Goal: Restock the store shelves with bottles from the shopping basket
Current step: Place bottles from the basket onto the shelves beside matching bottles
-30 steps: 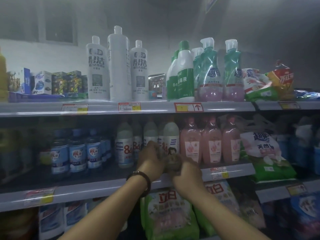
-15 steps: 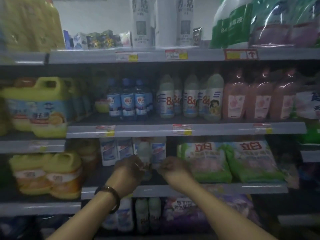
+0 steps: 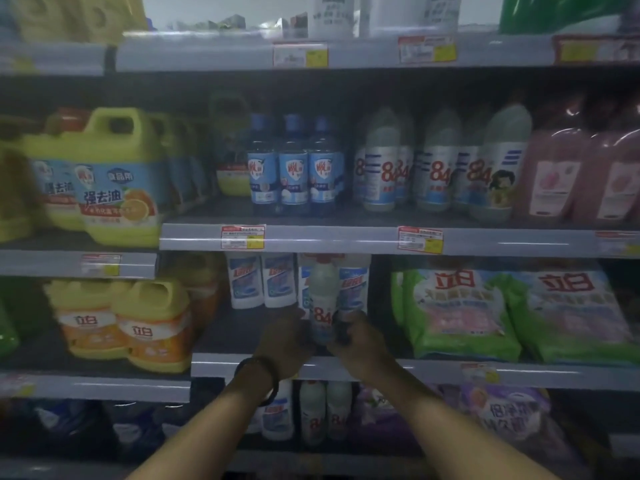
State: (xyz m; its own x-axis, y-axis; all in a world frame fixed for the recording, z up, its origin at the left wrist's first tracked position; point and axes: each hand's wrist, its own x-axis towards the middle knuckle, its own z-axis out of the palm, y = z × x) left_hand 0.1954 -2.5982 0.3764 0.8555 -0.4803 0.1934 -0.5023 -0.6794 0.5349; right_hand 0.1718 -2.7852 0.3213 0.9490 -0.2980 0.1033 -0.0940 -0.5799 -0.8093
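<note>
A pale "84" bottle (image 3: 323,299) with a red cap stands upright in front of the third shelf down. My left hand (image 3: 285,341) and my right hand (image 3: 356,342) both grip its lower part from either side. A dark band is on my left wrist. Behind the bottle stand white and blue bottles (image 3: 263,282). More "84" bottles (image 3: 433,164) line the shelf above, and two more (image 3: 325,410) stand on the shelf below. The shopping basket is out of view.
The grey shelf edge (image 3: 433,374) runs just under my hands. Green detergent bags (image 3: 460,313) lie to the right, yellow-orange jugs (image 3: 152,327) to the left. Blue bottles (image 3: 294,164), pink bottles (image 3: 554,174) and a large yellow jug (image 3: 104,178) fill the shelf above.
My view and both hands have dropped from the "84" shelf to the shelf below, carrying the bottle with them. The bottle now stands upright between my hands.
</note>
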